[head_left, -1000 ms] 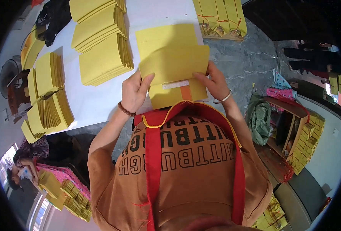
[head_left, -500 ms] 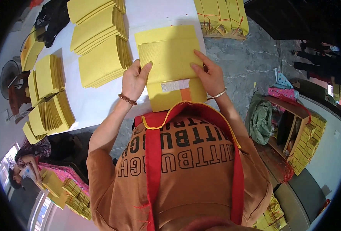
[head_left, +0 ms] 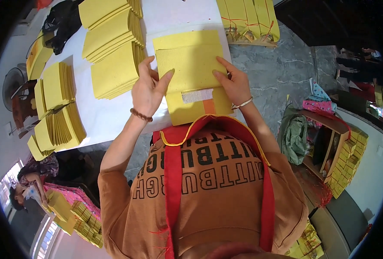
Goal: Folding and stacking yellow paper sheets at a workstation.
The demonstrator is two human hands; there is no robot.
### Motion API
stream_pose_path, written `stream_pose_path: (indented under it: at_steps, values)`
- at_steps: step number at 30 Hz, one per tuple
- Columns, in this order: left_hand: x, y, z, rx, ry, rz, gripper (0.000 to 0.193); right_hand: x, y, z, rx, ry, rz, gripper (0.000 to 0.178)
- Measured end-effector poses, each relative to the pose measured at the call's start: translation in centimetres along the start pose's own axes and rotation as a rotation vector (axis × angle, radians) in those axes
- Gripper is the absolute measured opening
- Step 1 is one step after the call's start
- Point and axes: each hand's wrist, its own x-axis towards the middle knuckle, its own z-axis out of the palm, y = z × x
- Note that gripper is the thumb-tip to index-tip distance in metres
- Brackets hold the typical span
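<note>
Yellow paper sheets (head_left: 191,64) lie in front of me on the white-covered table, an upper folded one over a larger one. A whitish strip (head_left: 198,96) and an orange strip (head_left: 208,106) show on the near part. My left hand (head_left: 149,88), with a brown bead bracelet, is at the left edge, its fingers apart and thumb tip over the paper. At the right edge, my right hand (head_left: 236,84), wearing a light bangle, rests its thumb and forefinger apart on the paper; its other fingers are partly hidden.
Stacks of folded yellow paper (head_left: 113,56) fan out left of my work, with more stacks (head_left: 57,108) farther left. Yellow bundles tied with red string (head_left: 247,21) stand at the far right. Another person (head_left: 34,177) is at lower left. A wooden cabinet (head_left: 325,142) stands right.
My left hand has shifted slightly left, and its fingers have lifted and spread from the paper's edge. My right hand stays nearly where it was, on the paper.
</note>
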Motion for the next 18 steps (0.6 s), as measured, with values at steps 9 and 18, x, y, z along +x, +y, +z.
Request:
stream_pose_path:
  at_steps: [9,18]
  values:
    - [2.2,1.7,4.0,0.628,-0.204,0.711,0.058,-0.1,-0.5,0.1,0.031,0.012,0.053,0.042]
    - [2.5,0.8,4.4,0.739,-0.3,0.675,0.064,0.0,-3.5,0.6,-0.511,0.122,-0.559,0.054]
